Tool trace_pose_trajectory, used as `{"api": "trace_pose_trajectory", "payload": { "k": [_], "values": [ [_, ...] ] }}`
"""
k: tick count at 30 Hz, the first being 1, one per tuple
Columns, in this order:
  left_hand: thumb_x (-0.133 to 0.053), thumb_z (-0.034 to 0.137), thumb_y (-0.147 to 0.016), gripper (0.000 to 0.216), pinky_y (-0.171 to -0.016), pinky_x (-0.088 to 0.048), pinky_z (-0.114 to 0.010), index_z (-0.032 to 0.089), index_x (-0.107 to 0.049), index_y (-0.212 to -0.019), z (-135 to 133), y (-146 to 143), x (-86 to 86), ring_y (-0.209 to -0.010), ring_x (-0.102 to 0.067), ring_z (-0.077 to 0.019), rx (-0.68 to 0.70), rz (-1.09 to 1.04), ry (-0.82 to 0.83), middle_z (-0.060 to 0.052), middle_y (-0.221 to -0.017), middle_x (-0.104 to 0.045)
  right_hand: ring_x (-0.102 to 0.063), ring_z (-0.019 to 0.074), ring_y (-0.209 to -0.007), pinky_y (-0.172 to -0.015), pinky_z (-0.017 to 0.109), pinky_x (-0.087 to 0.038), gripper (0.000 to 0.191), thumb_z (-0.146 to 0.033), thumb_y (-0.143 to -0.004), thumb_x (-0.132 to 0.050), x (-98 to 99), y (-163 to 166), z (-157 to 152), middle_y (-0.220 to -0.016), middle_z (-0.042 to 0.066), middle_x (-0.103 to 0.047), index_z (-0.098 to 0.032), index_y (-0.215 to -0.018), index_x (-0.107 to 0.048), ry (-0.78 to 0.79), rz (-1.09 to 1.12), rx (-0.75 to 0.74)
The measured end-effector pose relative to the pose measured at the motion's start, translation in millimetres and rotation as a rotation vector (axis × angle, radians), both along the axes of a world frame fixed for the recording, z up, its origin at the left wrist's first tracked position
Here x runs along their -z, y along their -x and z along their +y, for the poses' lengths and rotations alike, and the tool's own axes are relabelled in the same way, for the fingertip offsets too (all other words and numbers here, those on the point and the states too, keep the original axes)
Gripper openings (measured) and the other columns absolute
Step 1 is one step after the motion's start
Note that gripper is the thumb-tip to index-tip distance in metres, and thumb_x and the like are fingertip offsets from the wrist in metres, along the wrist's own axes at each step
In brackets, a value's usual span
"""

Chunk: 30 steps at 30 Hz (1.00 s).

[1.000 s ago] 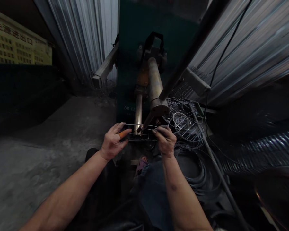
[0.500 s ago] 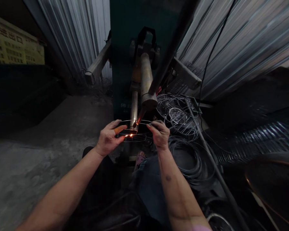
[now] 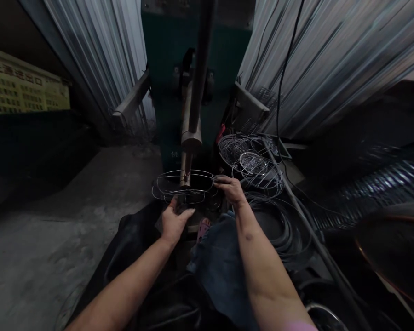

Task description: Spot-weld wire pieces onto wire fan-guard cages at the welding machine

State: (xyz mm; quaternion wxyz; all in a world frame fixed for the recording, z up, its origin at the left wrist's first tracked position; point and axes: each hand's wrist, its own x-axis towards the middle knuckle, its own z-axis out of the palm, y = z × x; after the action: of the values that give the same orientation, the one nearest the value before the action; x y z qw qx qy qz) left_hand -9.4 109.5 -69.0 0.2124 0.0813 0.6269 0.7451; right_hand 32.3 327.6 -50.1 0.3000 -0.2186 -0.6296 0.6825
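Observation:
A round wire frame point(image 3: 165, 188) lies flat under the tip of the spot welder's upper electrode arm point(image 3: 190, 138). My right hand point(image 3: 230, 188) pinches the frame's right rim. My left hand point(image 3: 175, 221) is below the frame's near edge, fingers stretched up to it and touching it from underneath. The welder's green body point(image 3: 165, 64) stands straight ahead, and no sparks show at the electrode.
Several finished wire frames point(image 3: 257, 168) are piled to the right of the welder, with coils of dark wire point(image 3: 283, 230) nearer me. Corrugated metal walls point(image 3: 331, 59) flank the machine. A bare concrete floor point(image 3: 55, 220) spreads left. A long rod point(image 3: 313, 239) runs diagonally on the right.
Sparks at the electrode have stopped. My left hand dropped from the frame's left rim to its near edge. The frame has shifted left, and the view swung so the welder faces me.

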Motion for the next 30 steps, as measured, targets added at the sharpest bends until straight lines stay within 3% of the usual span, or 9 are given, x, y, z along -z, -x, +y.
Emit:
{"api": "trace_pose_trajectory", "payload": {
  "k": [4, 10, 16, 30],
  "values": [
    [-0.083, 0.016, -0.053, 0.06, -0.087, -0.048, -0.029, 0.017, -0.058, -0.108, 30, -1, -8.4, -0.094, -0.064, -0.0181, -0.049, -0.149, -0.255, -0.006, -0.104, -0.068, -0.063, 0.0178, -0.075, -0.075, 0.033, -0.051, 0.027, -0.031, -0.042, -0.087, -6.3, -15, -8, -0.076, 0.003, -0.068, -0.018, -0.062, -0.073, -0.082, -0.019, -0.023],
    [-0.082, 0.018, -0.052, 0.053, -0.075, -0.052, -0.033, 0.017, -0.058, -0.099, 33, 11, -22.2, -0.077, -0.065, -0.0165, -0.027, -0.323, -0.284, -0.002, -0.087, -0.066, -0.062, 0.0149, -0.07, -0.063, 0.025, -0.05, 0.007, -0.027, -0.069, -0.074, -34.5, -48, -69, -0.075, 0.002, -0.067, -0.021, -0.072, -0.073, -0.38, 0.007, 0.019],
    [-0.081, 0.016, -0.051, 0.051, -0.074, -0.052, -0.037, 0.017, -0.06, -0.098, 21, 25, -24.0, -0.072, -0.063, -0.0154, 0.014, -0.406, -0.291, -0.001, -0.077, -0.065, -0.062, 0.0147, -0.068, -0.065, 0.025, -0.05, 0.012, -0.022, -0.079, -0.062, -55.4, -29, -99, -0.073, 0.003, -0.066, -0.02, -0.071, -0.07, -0.636, -0.025, 0.133],
    [-0.079, 0.018, -0.05, 0.048, -0.071, -0.05, -0.035, 0.016, -0.057, -0.093, 21, 48, -12.6, -0.069, -0.059, -0.014, -0.007, -0.465, -0.379, -0.001, -0.074, -0.064, -0.062, 0.0152, -0.069, -0.066, 0.026, -0.048, 0.016, -0.02, -0.082, -0.056, -61.9, 4, -108, -0.073, 0.004, -0.066, -0.018, -0.069, -0.065, -0.841, -0.132, 0.233]
  ]
}}
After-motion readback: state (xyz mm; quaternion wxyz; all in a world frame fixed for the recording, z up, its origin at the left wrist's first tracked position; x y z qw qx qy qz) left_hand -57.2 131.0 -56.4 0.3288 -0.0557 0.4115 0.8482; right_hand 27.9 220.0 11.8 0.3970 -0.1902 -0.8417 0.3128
